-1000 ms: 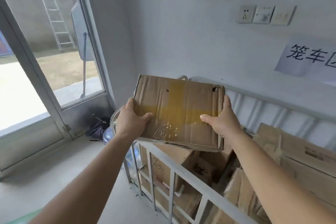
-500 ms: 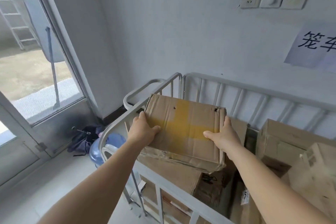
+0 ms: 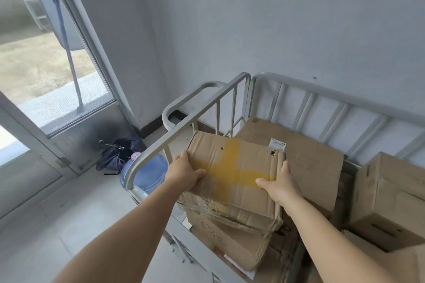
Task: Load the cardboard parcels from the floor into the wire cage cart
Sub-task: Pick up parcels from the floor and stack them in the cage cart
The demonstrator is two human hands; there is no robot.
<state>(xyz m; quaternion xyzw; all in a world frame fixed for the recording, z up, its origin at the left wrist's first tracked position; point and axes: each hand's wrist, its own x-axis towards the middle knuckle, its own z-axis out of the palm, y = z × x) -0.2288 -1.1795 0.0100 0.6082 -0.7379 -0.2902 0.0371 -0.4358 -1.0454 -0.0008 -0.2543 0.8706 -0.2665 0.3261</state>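
Observation:
I hold a worn cardboard parcel (image 3: 232,167) with a yellow tape cross on top, inside the grey wire cage cart (image 3: 181,117). My left hand (image 3: 184,173) grips its left side, thumb on top. My right hand (image 3: 279,185) grips its right side the same way. The parcel sits low, on or just above another cardboard box (image 3: 227,241) in the cart's near left corner; I cannot tell whether they touch. More parcels fill the cart: a flat one (image 3: 308,151) behind and a bigger one (image 3: 391,195) at the right.
A blue water jug (image 3: 147,174) and a dark bag (image 3: 119,154) lie on the floor left of the cart, by a glass door (image 3: 53,89). The wall stands right behind the cart's far rail (image 3: 322,89). Bare floor stretches at the lower left.
Both hands have lowered the parcel over the cart's near rail and down onto the stack inside. My view has tilted downward.

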